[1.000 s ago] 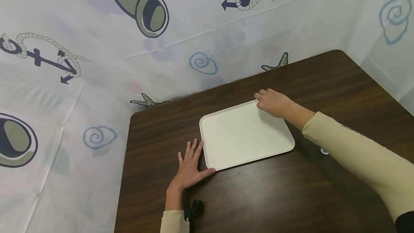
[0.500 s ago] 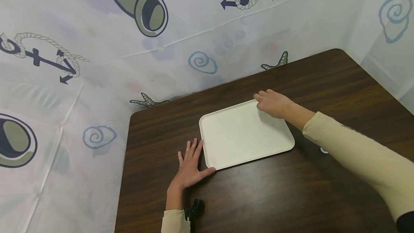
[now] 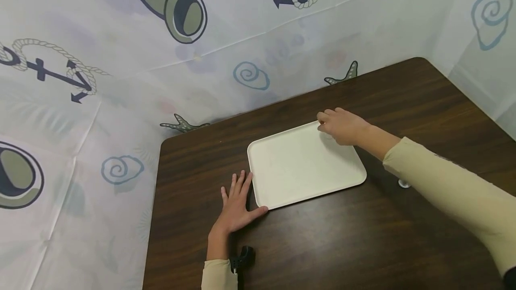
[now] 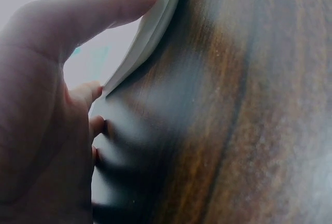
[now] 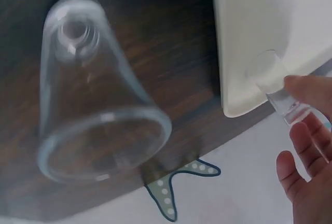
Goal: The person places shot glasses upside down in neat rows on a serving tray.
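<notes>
A cream rectangular tray lies on the dark wooden table. My left hand rests at its near left corner, fingers spread along the left edge. In the left wrist view the thumb lies on the tray's rim. Over the far right corner, my right hand pinches a small clear glass between thumb and fingers, as the right wrist view shows. Its wide circular end is at the tray surface; whether it touches is unclear. The head view mostly hides this glass behind the hand.
A larger clear tapered glass stands on the table right of the tray. In the head view only a bit of clear glass shows below the right forearm. A patterned curtain hangs behind the table's far edge.
The view has tilted slightly, so everything sits a little higher in frame. My right hand has shifted very slightly right relative to the tray; my left hand stays at its corner.
</notes>
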The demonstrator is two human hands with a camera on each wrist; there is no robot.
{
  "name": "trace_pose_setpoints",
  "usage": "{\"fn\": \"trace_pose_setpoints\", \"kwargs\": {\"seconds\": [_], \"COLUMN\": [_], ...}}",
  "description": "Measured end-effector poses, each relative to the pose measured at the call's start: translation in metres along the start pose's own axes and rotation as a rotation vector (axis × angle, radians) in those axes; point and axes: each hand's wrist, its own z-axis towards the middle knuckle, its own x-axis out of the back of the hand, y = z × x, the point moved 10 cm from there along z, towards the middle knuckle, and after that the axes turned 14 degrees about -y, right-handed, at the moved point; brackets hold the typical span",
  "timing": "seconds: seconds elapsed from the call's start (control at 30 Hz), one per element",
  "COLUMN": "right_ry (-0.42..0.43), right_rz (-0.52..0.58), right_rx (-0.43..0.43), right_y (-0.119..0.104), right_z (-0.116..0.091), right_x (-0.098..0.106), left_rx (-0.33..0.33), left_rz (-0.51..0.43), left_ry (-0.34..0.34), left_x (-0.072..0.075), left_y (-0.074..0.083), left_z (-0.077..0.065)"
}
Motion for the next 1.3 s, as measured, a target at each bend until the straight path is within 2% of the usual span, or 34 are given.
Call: {"fn": "trace_pose_setpoints", "kwargs": {"seconds": [0.27,0.53,0.67,0.83,0.93,1.07,1.3], "right_ry": [0.093,0.067,0.021,-0.109,-0.174,-0.221,-0.193], "right_rz": [0.276,0.523,0.64,0.732,0.767,0.824,0.835], "right_rx": [-0.064,-0.117,-0.16,-0.151,-0.111,-0.102,-0.098], "right_y": [0.025,0.051,0.068,0.078,0.075,0.073,0.071], "right_z": [-0.024,-0.069,-0.095,-0.116,-0.118,-0.119,-0.117], "right_x": [0.018,0.018,0.002,-0.032,-0.05,-0.067,-0.077], "left_rx": [-0.003,0.007,-0.001,0.004,0.009,0.007,-0.018], "left_rz": [-0.003,0.001,0.005,0.015,0.013,0.009,-0.003], "left_ry": [0.006,0.011,0.015,0.009,0.012,0.019,0.023], "left_x": [0.0,0.001,0.001,-0.001,-0.001,-0.001,0.0], "left_y": [0.0,-0.001,0.0,0.0,-0.001,0.0,0.003], "left_z": [-0.001,-0.001,0.0,0.0,-0.001,-0.002,-0.002]}}
